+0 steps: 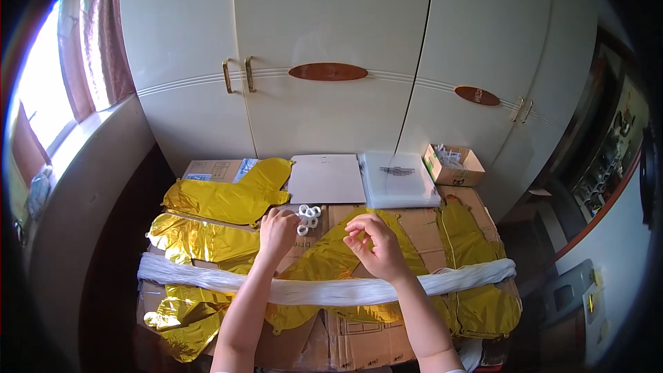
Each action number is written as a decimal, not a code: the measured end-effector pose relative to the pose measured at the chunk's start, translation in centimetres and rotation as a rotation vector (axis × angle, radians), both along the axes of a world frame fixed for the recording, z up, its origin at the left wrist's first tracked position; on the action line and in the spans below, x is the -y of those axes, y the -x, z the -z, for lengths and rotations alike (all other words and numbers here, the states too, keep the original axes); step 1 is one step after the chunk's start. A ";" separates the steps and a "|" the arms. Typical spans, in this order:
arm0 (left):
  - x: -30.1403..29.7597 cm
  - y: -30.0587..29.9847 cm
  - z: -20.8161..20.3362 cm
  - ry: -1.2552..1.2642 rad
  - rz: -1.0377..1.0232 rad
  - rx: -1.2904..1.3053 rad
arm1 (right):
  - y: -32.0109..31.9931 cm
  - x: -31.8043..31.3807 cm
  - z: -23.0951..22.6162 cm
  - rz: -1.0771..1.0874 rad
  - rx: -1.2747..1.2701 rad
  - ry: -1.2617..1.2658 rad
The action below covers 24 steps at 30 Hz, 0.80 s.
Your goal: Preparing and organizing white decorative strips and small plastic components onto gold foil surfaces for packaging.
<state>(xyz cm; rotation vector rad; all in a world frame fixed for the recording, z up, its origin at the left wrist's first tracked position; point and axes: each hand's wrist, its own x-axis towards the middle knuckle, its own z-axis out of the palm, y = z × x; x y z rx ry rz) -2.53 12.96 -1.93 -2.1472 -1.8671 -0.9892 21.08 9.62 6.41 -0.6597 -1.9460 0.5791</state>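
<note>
My left hand [278,231] is closed, fingers bent down toward the cardboard; whatever they pinch is hidden. Right beside its fingertips lies a small cluster of white rings [309,214]. My right hand [376,242] hovers over a flat gold foil balloon [331,249], fingers curved, with a gap between fingertips and thumb; I see nothing in it. Under both forearms a long bundle of white strands [331,291] stretches across the table from left to right. More gold foil balloons [221,200] lie flat on the left, and another [469,242] on the right.
Cardboard [366,342] covers the table. Along its back edge are a pale grey board [326,179], a stack of clear plastic sheets or bags [400,183] and a small open carton [459,173] of packets. White cupboards [331,21] stand behind, a curtained window at left.
</note>
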 end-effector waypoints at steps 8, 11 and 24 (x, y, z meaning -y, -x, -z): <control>0.2 -0.9 -1.4 -0.015 0.024 -0.004 | -0.2 0.0 -0.3 0.016 -0.002 -0.008; 0.2 -0.6 -0.7 -0.042 0.069 -0.132 | 0.0 0.2 -0.6 0.010 0.017 0.009; 3.1 -1.7 -7.4 -0.014 0.132 0.068 | 1.9 0.0 4.4 -0.156 0.800 0.160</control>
